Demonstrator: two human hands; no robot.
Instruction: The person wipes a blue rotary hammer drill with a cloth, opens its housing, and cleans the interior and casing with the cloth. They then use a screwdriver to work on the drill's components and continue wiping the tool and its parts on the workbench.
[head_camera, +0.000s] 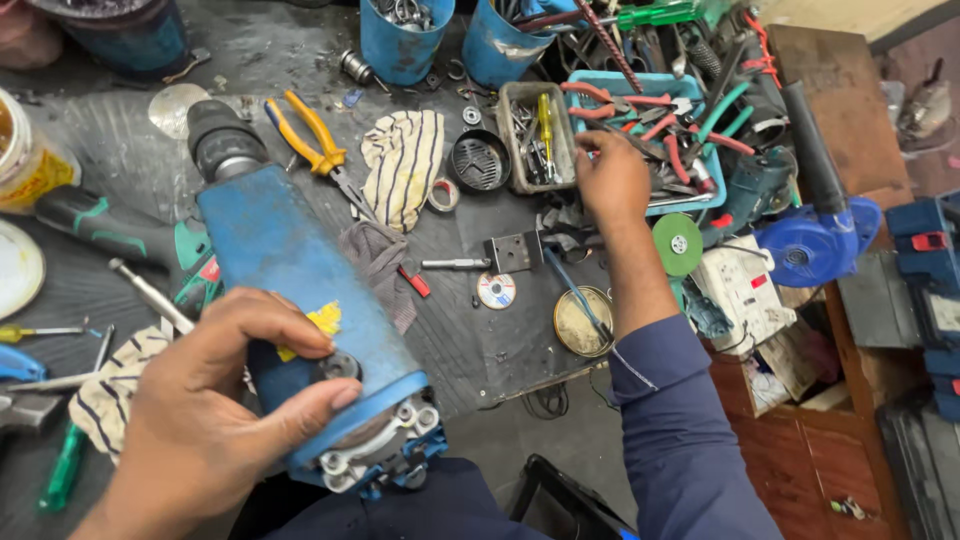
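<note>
1. One blue power drill body (300, 290) lay slanted across the near edge of the surface (480, 340), chuck (222, 140) pointing away and the opened rear end, with its exposed white and blue parts, turned toward the person, seemingly so the insides faced the eyes.
2. The left hand (210, 420) was clamped round the rear of the drill body, thumb on the near side and fingers over the top, its grip apparently steadying the tool so it could not roll.
3. The right hand (612, 180) reached well away to a shallow grey tray (512, 100) of small parts and a yellow screwdriver (545, 120); its fingertips were pinched together at the tray's right rim, though whether they held anything I cannot tell.
4. Just right of that hand sat a teal tray (590, 80) heaped with red-handled pliers.
5. Between drill and trays lay a striped cloth (405, 160), orange-handled pliers (310, 140) and a round black grille (480, 160), all within easy reach.
6. Farther right rested a green disc (678, 243) and a blue blower (815, 240).
</note>
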